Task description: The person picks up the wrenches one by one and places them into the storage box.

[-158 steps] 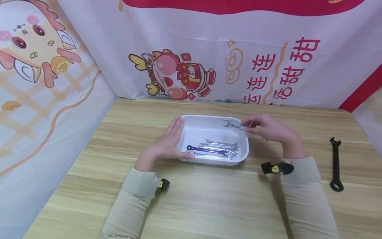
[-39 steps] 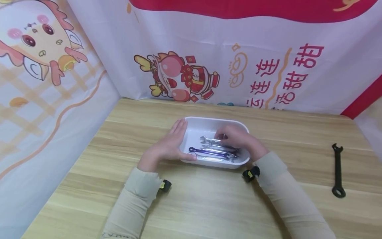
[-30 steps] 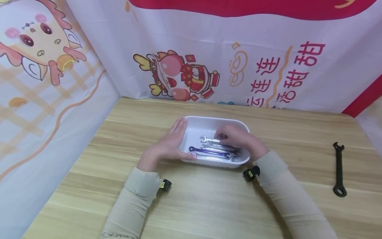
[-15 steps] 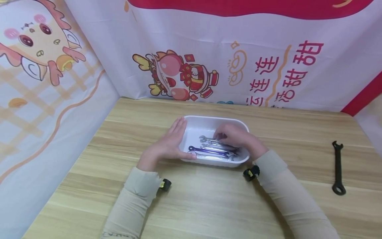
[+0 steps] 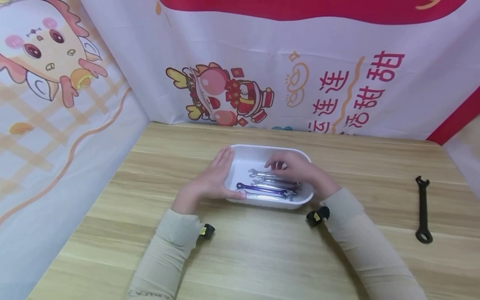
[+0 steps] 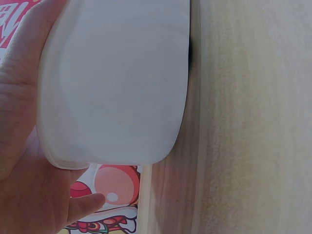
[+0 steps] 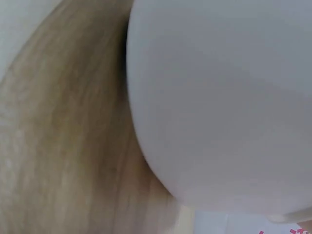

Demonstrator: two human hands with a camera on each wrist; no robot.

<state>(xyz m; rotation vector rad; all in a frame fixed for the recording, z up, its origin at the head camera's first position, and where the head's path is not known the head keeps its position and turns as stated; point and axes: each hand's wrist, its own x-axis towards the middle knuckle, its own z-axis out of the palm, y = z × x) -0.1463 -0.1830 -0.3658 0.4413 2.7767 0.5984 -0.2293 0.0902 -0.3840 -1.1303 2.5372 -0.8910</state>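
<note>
In the head view a white plastic tray [image 5: 243, 163] stands on the wooden table. My left hand [image 5: 210, 179] lies against its left end, fingers straight along the wall and thumb at the front rim. Inside lie several wrenches side by side: a silver wrench [image 5: 258, 173] at the back, a blue-purple wrench [image 5: 259, 189] and other silver ones in front. My right hand [image 5: 294, 167] hovers over the tray's right half, fingers loosely bent just above the back silver wrench, whose right end it hides. Both wrist views mostly show the tray's outer wall [image 6: 117, 83].
A black wrench [image 5: 423, 210] lies alone on the table [image 5: 262, 250] at the right, pointing front to back. Behind the table hangs a printed cloth [image 5: 232, 37], with another patterned cloth [image 5: 123, 121] along the left side.
My right hand brought a silver wrench from above the tray's right rim down among the others, then let go and lifted its fingers slightly. My left hand has stayed at the tray's left end.
</note>
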